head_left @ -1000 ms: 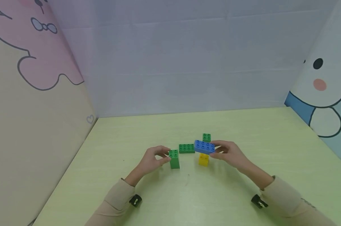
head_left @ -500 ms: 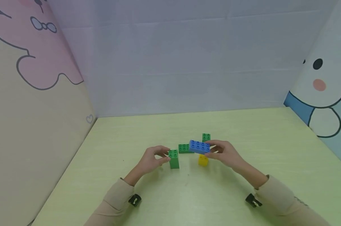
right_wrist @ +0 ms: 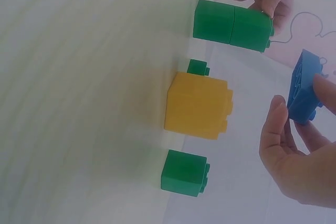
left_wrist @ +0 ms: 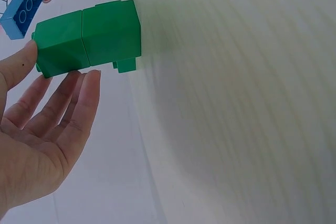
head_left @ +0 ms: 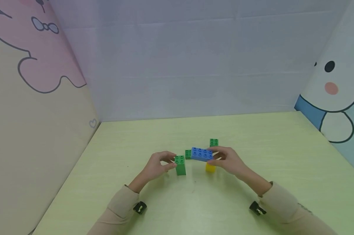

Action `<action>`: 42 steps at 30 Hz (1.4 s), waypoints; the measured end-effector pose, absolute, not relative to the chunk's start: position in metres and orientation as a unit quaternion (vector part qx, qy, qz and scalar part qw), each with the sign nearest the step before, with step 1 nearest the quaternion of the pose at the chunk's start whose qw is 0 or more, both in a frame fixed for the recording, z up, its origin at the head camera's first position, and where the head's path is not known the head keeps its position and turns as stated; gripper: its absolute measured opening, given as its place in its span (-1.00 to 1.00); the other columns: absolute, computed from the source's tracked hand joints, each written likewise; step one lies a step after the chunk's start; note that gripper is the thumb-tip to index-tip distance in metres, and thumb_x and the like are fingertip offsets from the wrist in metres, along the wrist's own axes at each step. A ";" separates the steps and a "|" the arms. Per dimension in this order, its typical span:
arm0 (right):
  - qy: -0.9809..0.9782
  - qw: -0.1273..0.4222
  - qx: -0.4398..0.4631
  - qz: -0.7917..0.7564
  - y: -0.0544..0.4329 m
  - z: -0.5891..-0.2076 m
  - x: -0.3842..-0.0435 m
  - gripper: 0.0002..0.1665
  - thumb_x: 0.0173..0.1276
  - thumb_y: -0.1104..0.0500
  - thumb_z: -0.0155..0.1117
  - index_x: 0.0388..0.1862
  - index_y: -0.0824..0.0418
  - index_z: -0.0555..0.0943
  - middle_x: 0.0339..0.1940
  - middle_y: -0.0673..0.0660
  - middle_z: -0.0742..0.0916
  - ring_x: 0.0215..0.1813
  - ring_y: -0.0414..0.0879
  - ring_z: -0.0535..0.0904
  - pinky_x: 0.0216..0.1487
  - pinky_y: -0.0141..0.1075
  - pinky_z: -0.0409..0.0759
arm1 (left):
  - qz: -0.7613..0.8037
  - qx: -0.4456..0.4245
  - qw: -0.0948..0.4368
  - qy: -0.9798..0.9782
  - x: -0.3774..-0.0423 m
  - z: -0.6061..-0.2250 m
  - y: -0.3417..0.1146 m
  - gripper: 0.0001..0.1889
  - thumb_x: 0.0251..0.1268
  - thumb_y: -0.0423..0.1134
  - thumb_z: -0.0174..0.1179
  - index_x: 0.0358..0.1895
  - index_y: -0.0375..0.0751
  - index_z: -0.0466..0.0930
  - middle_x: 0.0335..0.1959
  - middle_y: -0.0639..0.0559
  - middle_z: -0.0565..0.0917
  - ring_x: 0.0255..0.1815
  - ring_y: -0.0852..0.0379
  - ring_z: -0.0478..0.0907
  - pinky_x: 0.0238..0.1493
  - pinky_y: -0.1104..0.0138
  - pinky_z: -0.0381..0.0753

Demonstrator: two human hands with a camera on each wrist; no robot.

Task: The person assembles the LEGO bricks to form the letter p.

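A stack of two green building bricks (head_left: 180, 167) stands upright on the table, and my left hand (head_left: 158, 167) pinches its upper brick between thumb and fingers. The left wrist view shows the seam between the two bricks (left_wrist: 82, 38). My right hand (head_left: 228, 160) grips a blue eight-stud brick (head_left: 201, 154) by its right end, studs upward. This blue brick (right_wrist: 303, 87) is raised off the table, its hollow underside visible in the wrist views. In the head view it overlaps a long green brick (head_left: 188, 154), hiding most of that one.
A yellow brick (head_left: 210, 168) sits just below the right fingers, partly covered. Farther back is a small four-stud green brick (head_left: 214, 142). The pale table (head_left: 141, 137) ends at a whitish back panel (head_left: 171, 65), with printed cartoon panels at both sides.
My right hand has carried the blue brick leftward, closer to the green stack and over the long green brick. The left hand and the stack have stayed put.
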State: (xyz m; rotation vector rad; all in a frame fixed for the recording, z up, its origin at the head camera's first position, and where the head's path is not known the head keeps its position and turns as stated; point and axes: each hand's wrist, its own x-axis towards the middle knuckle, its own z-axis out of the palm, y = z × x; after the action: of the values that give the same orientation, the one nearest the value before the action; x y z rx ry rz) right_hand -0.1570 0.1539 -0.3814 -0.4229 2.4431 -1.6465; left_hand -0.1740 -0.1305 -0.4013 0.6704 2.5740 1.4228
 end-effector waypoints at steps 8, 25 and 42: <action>0.812 0.082 -0.156 -0.556 0.146 -0.382 -0.157 -0.53 0.16 0.25 0.31 0.07 0.35 0.50 -0.02 0.28 0.57 -0.19 -0.01 0.55 -0.25 -0.34 0.56 | 0.475 0.218 0.071 0.850 -0.171 -0.398 -0.129 -0.66 0.17 -0.33 0.21 0.02 -0.33 0.52 -0.15 -0.16 0.61 -0.20 0.00 0.56 -0.47 0.38 0.59; 0.813 0.076 -0.168 -0.553 0.135 -0.385 -0.161 -0.55 0.14 0.26 0.33 0.04 0.33 0.53 -0.08 0.23 0.60 -0.23 -0.04 0.55 -0.26 -0.33 0.56 | 0.471 0.224 0.072 0.850 -0.173 -0.401 -0.129 -0.65 0.18 -0.30 0.21 0.04 -0.32 0.51 -0.13 -0.16 0.60 -0.20 0.00 0.56 -0.48 0.38 0.59; 0.817 0.078 -0.162 -0.548 0.123 -0.385 -0.161 -0.53 0.12 0.25 0.35 0.05 0.30 0.54 -0.05 0.20 0.60 -0.23 -0.07 0.55 -0.26 -0.32 0.55 | 0.457 0.252 0.062 0.851 -0.175 -0.403 -0.130 -0.63 0.14 -0.33 0.24 0.03 -0.30 0.49 -0.12 -0.11 0.61 -0.20 0.03 0.58 -0.44 0.38 0.59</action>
State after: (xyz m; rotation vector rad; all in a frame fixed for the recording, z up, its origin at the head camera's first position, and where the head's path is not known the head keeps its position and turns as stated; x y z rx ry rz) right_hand -0.1615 0.1228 -0.3850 -0.4854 2.4476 -1.6401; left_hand -0.1747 -0.1301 -0.4029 0.7615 2.5730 1.3815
